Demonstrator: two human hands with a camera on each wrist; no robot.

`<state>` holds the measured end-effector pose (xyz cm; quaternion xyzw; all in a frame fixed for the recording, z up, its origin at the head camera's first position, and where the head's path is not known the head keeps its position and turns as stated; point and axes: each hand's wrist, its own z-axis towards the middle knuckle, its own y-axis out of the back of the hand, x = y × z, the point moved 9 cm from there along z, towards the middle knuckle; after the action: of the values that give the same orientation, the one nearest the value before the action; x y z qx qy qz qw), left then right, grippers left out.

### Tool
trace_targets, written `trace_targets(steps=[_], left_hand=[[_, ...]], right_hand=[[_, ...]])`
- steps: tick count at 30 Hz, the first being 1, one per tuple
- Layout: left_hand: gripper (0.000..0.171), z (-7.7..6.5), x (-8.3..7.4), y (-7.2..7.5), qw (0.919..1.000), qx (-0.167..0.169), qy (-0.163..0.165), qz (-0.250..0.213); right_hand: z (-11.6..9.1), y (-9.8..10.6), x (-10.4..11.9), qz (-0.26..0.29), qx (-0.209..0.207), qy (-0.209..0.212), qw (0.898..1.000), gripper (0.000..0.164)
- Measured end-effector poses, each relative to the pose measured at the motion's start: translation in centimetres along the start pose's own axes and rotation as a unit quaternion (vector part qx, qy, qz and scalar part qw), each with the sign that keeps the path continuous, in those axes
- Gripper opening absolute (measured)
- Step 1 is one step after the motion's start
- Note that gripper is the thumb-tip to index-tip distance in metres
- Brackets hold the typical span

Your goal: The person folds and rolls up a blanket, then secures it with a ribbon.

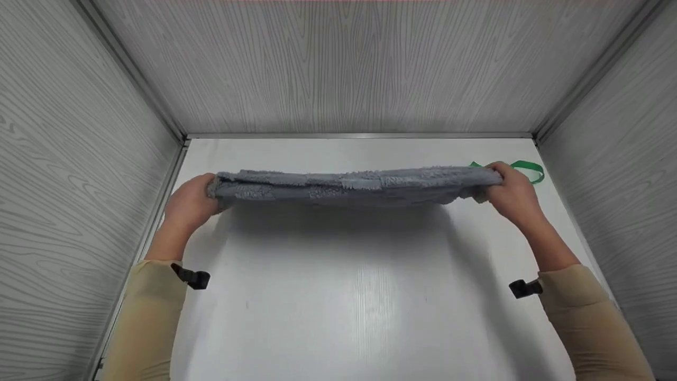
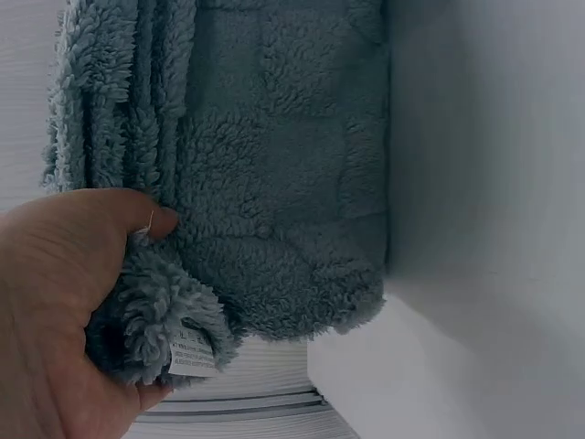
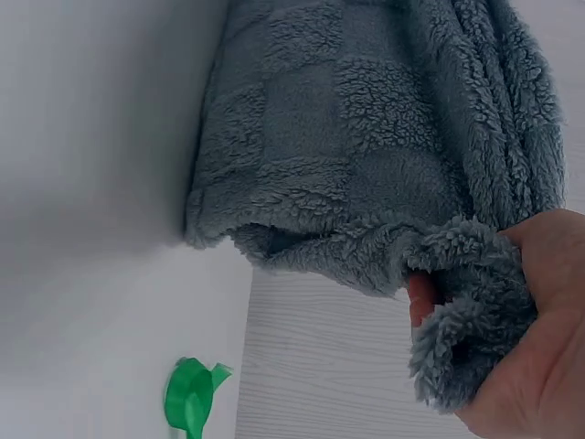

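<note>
A grey-blue fleece blanket (image 1: 344,185), folded in layers with a checkered plush texture, stretches between both hands above the white table. My left hand (image 1: 191,203) grips its left end, thumb on top of the folds; a white care label (image 2: 190,352) shows on the bunched corner there. At the other end, my right hand (image 1: 514,191) holds the bunched right corner, fingers curled into the pile in the right wrist view. Below the grip the blanket's checkered face (image 3: 306,119) hangs down toward the tabletop and casts a shadow.
On the white table (image 1: 328,317), a green ribbon loop (image 1: 530,170) lies at the back right, partly behind the right hand. Grey wood-grain panels (image 1: 338,69) wall the table at the back and both sides. Small black cameras (image 1: 197,279) sit at the sleeve cuffs.
</note>
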<state>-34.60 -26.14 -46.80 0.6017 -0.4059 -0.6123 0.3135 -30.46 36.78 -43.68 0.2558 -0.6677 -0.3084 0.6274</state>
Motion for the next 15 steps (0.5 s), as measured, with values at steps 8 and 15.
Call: trace_targets(steps=[8,15], left_hand=[[0.058,3.9,-1.7,2.1,0.9978,0.004,0.052,-0.041],[0.059,6.9,-3.4,5.4,0.9735,-0.089,0.11,-0.179]], right_hand=[[5.3,0.5,1.0,0.14,0.037,-0.1,0.984,0.035],[9.0,2.7,4.3,0.228,-0.011,-0.12,0.966,0.037]])
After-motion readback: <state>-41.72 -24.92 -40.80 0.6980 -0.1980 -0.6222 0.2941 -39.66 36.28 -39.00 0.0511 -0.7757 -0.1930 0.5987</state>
